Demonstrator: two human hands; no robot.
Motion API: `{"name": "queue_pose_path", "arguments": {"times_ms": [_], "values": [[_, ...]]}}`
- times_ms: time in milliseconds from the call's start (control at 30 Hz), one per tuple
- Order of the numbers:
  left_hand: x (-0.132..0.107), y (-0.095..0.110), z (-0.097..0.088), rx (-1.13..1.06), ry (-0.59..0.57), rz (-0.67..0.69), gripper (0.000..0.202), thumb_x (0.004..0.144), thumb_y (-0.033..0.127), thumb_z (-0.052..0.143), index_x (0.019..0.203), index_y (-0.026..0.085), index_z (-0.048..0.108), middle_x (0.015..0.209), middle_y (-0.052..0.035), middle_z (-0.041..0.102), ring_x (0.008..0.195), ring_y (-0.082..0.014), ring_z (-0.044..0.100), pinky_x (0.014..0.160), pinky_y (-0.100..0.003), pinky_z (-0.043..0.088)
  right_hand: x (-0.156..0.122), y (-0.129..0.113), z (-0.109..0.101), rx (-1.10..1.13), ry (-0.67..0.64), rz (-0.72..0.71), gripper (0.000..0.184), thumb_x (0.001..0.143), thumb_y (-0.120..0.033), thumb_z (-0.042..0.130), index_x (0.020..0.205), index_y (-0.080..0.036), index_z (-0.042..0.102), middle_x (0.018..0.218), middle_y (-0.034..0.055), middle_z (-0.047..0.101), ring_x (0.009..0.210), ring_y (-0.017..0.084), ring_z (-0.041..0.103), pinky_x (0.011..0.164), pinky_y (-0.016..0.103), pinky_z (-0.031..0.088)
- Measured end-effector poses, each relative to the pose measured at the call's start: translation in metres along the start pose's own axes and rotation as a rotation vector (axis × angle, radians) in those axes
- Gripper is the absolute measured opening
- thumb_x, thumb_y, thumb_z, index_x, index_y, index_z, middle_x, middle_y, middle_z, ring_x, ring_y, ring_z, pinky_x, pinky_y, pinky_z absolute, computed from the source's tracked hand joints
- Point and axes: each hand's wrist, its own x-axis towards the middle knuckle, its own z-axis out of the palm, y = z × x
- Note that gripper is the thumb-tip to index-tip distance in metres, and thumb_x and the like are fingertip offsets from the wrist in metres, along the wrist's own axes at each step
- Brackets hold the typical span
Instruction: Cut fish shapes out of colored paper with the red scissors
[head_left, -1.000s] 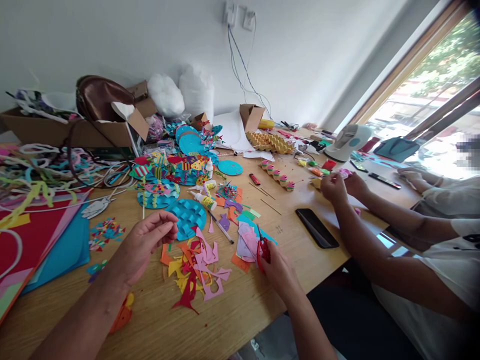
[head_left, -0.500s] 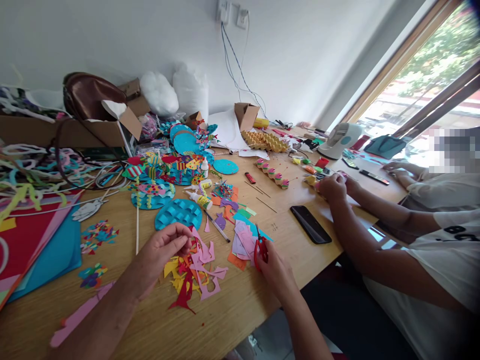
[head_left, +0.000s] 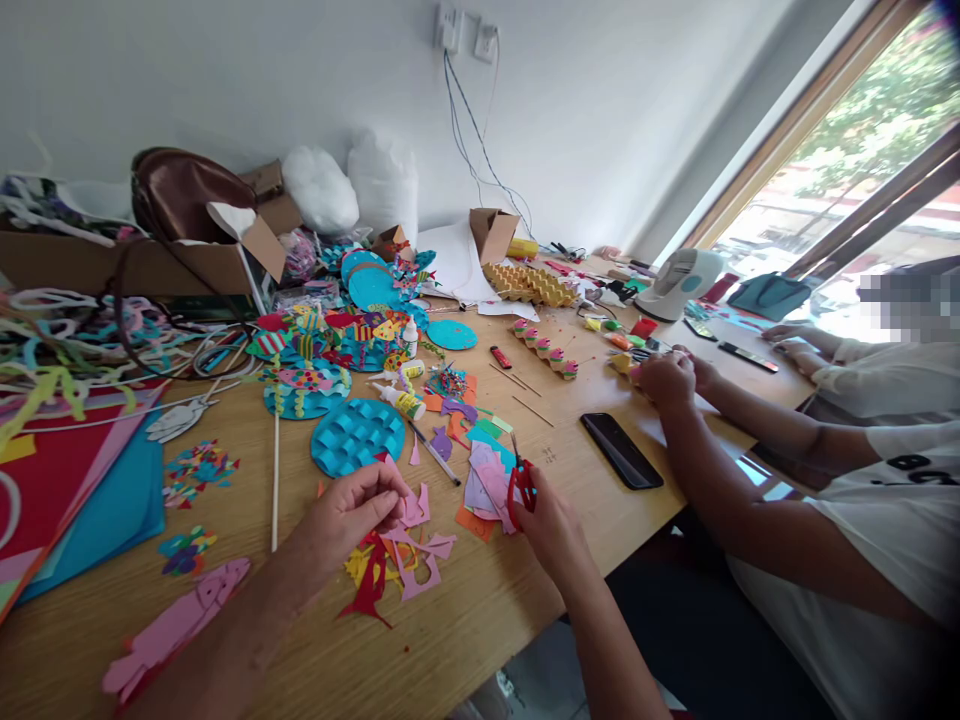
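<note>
My right hand point(head_left: 551, 515) grips a pair of red-handled scissors point(head_left: 520, 490), their dark blades pointing away from me. My left hand point(head_left: 367, 507) hovers over a pile of pink, red and yellow paper scraps point(head_left: 382, 575); its fingers are pinched, and whatever they hold is too small or hidden to make out. Pink and lilac paper pieces point(head_left: 487, 480) lie just left of the scissors. Beyond my left hand is a blue woven paper oval point(head_left: 356, 437). A pink paper fish point(head_left: 180, 620) lies beside my left forearm.
A black phone point(head_left: 621, 450) rests near the table's right edge. Glue bottles point(head_left: 405, 402) and a pen point(head_left: 435, 455) lie beyond the scraps. Coloured sheets point(head_left: 97, 500) are stacked at left. A co-worker's hands point(head_left: 667, 378) work at the right, with another person behind.
My left hand has moved right and slightly nearer over the scraps, uncovering more of the pink paper fish. My right hand with the scissors has barely shifted.
</note>
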Motion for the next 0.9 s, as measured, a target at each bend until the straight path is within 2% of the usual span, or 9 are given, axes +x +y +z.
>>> {"name": "queue_pose_path", "arguments": {"times_ms": [167, 300, 467, 667, 900], "values": [[0.002, -0.014, 0.010, 0.049, -0.153, 0.020, 0.016, 0.065, 0.033, 0.064, 0.068, 0.018, 0.059, 0.060, 0.0042, 0.053, 0.057, -0.0108, 0.047, 0.056, -0.023, 0.038, 0.019, -0.014, -0.002, -0.026, -0.075, -0.107, 0.043, 0.079, -0.014, 0.053, 0.122, -0.016, 0.053, 0.111, 0.0123, 0.066, 0.098, 0.026, 0.061, 0.074, 0.030, 0.042], [0.002, -0.031, 0.016, 0.133, -0.228, 0.011, 0.013, 0.069, 0.031, 0.057, 0.071, 0.018, 0.055, 0.061, 0.0034, 0.052, 0.059, -0.0130, 0.048, 0.057, -0.025, 0.037, 0.035, -0.024, -0.007, -0.079, -0.172, -0.214, 0.042, 0.078, -0.011, 0.057, 0.120, -0.019, 0.056, 0.110, 0.0108, 0.068, 0.097, 0.025, 0.062, 0.074, 0.029, 0.040], [-0.001, -0.041, 0.018, 0.223, -0.246, 0.001, 0.015, 0.069, 0.032, 0.051, 0.073, 0.018, 0.054, 0.062, 0.0020, 0.052, 0.059, -0.0150, 0.049, 0.059, -0.028, 0.037, 0.048, -0.026, -0.014, -0.155, -0.258, -0.327, 0.035, 0.085, -0.015, 0.054, 0.119, -0.016, 0.057, 0.105, 0.0132, 0.069, 0.090, 0.025, 0.063, 0.068, 0.028, 0.037], [-0.004, -0.042, 0.017, 0.243, -0.235, -0.029, 0.019, 0.067, 0.036, 0.050, 0.073, 0.018, 0.053, 0.064, 0.0004, 0.054, 0.061, -0.0163, 0.049, 0.059, -0.029, 0.036, 0.059, -0.025, -0.015, -0.219, -0.314, -0.404, 0.023, 0.086, -0.016, 0.051, 0.107, -0.016, 0.061, 0.099, 0.0123, 0.069, 0.084, 0.023, 0.062, 0.063, 0.026, 0.034], [-0.007, -0.039, 0.013, 0.245, -0.210, -0.068, 0.021, 0.064, 0.038, 0.049, 0.071, 0.019, 0.053, 0.064, 0.0014, 0.050, 0.062, -0.0160, 0.046, 0.060, -0.028, 0.035, 0.063, -0.021, -0.018, -0.241, -0.314, -0.437, 0.033, 0.081, -0.010, 0.053, 0.113, -0.015, 0.057, 0.101, 0.0112, 0.068, 0.086, 0.022, 0.060, 0.065, 0.026, 0.034]]}}
